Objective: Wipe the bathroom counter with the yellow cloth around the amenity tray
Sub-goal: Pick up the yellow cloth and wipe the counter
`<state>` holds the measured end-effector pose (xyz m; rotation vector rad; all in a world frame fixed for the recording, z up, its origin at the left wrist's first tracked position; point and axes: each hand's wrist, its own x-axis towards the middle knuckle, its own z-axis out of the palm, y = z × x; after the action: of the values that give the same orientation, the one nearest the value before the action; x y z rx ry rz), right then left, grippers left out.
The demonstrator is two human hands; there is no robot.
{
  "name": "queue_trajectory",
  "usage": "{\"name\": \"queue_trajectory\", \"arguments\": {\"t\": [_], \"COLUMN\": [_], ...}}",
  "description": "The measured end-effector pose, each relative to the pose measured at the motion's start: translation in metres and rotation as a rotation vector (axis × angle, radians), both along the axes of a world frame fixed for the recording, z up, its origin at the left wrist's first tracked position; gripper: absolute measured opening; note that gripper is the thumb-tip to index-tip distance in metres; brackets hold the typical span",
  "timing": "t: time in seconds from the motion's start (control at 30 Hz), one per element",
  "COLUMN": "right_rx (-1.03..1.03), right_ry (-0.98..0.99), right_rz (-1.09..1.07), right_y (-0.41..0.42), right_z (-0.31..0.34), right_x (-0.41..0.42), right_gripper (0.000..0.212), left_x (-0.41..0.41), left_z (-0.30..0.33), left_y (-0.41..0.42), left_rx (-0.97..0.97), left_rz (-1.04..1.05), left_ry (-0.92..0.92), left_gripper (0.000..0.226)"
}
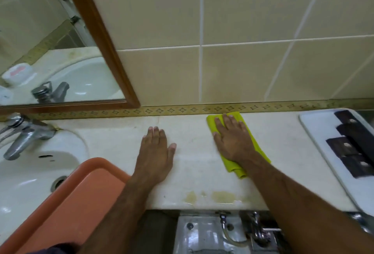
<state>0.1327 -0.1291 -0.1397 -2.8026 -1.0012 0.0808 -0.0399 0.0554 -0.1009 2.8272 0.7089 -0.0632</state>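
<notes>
The folded yellow cloth [257, 148] lies flat on the pale marble counter [194, 172], reaching back to the patterned wall border. My right hand [232, 140] presses down on it with the fingers spread, pointing toward the wall. My left hand [155, 152] rests flat and empty on the bare counter, a hand's width left of the cloth. The white amenity tray [315, 132] sits at the counter's right end, carrying several dark sachets [352, 150]. A gap of bare counter separates the cloth from the tray.
A white sink [30, 172] with a chrome tap [22, 134] lies at the left. An orange plastic tray [77, 203] leans over the sink's near edge. A wood-framed mirror [97, 23] hangs on the tiled wall. Yellowish stains [220, 196] mark the counter's front edge.
</notes>
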Motion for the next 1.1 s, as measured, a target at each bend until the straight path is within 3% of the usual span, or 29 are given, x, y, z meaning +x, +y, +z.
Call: {"name": "queue_trajectory", "arguments": {"t": [0.13,0.33,0.63,0.83,1.0,1.1], "right_rx": [-0.050,-0.054,0.003,0.035,0.052,0.084], "right_ry": [0.021,0.086,0.059,0.005,0.014,0.039], "right_rz": [-0.066,-0.101,-0.274,-0.628,-0.467,-0.345], "right_y": [-0.072,-0.130,-0.181,-0.125,-0.032,0.031], "right_z": [0.005,0.010,-0.001,0.002,-0.003,-0.004], "right_x": [0.040,0.064,-0.005,-0.085,-0.138,-0.155], "right_gripper": [0.058,0.058,0.069,0.070,0.072,0.074], "left_x": [0.020,0.018,0.025,0.022,-0.040,-0.090], "left_z": [-0.028,-0.041,-0.037,-0.017,0.017,0.021], "left_y": [-0.025,-0.019,-0.020,-0.027,-0.001,0.009], "left_rx": [0.073,0.067,0.021,0.132,0.101,0.039], "left_rz": [-0.182,-0.159,-0.174,-0.147,0.120,0.266], "left_ry": [0.028,-0.008,-0.003,0.059,-0.080,-0.072], "left_gripper": [0.074,0.073,0.073,0.069,0.071,0.072]}}
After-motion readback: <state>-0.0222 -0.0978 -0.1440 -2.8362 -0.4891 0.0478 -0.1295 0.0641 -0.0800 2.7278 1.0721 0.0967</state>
